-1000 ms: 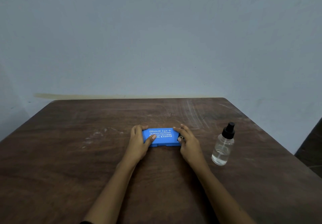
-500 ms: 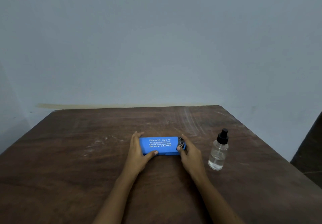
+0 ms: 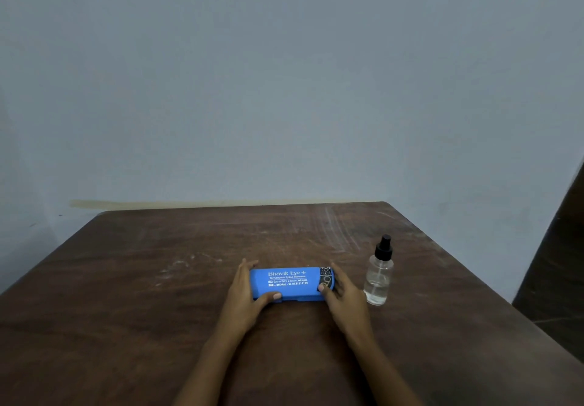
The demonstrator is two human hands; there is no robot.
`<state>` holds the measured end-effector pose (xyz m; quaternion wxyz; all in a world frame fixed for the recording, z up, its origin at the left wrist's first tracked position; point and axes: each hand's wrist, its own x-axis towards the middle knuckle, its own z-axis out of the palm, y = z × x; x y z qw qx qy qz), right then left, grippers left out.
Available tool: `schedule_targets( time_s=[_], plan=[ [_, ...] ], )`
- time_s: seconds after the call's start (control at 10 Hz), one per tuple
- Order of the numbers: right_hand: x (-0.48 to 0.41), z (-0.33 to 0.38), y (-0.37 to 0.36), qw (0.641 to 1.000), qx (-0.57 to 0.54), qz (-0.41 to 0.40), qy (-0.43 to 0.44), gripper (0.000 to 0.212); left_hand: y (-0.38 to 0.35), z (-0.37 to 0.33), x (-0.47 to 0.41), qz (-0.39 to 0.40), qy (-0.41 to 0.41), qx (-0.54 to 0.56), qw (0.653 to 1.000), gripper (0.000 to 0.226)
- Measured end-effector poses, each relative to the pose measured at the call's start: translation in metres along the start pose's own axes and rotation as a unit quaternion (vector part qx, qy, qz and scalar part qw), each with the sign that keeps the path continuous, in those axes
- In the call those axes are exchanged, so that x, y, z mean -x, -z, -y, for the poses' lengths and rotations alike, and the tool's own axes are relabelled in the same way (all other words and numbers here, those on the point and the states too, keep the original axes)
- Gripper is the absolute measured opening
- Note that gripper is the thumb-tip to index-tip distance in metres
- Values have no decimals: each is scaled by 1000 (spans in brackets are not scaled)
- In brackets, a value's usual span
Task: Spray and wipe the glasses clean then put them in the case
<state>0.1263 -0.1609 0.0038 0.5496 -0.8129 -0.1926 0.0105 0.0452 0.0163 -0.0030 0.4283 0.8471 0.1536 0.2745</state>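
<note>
A blue glasses case [image 3: 289, 283] with white print lies closed on the brown wooden table [image 3: 142, 295], a little in front of me. My left hand [image 3: 245, 295] grips its left end, thumb on the front edge. My right hand [image 3: 343, 292] grips its right end, thumb on the black patterned patch. A clear spray bottle [image 3: 378, 274] with a black nozzle stands upright just right of my right hand. The glasses are hidden from view.
A plain blue-grey wall [image 3: 284, 89] rises behind the table's far edge. The table's right edge drops off to a dark floor area [image 3: 556, 263] at the right.
The view has tilted upward, so the table sits lower in frame. Both hands stay on the case's ends; the case and bottle have not visibly moved on the table.
</note>
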Motion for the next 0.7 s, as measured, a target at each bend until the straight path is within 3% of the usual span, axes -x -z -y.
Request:
schedule_targets(
  time_s=[0.3, 0.5, 0.6, 0.7],
  plan=[
    [12, 5, 5, 999, 28, 7, 16, 52, 6, -6, 14, 23, 13, -35, 999, 71],
    [17, 11, 5, 997, 69, -4, 38, 48, 6, -14, 19, 4, 14, -31, 999, 83],
    [23, 15, 3, 991, 108, -41, 75, 43, 3, -15, 23, -40, -15, -68, 997, 75],
    [29, 18, -2, 966, 197, -67, 151, 42, 1, -15, 30, -89, -61, -198, 974, 65]
  ],
)
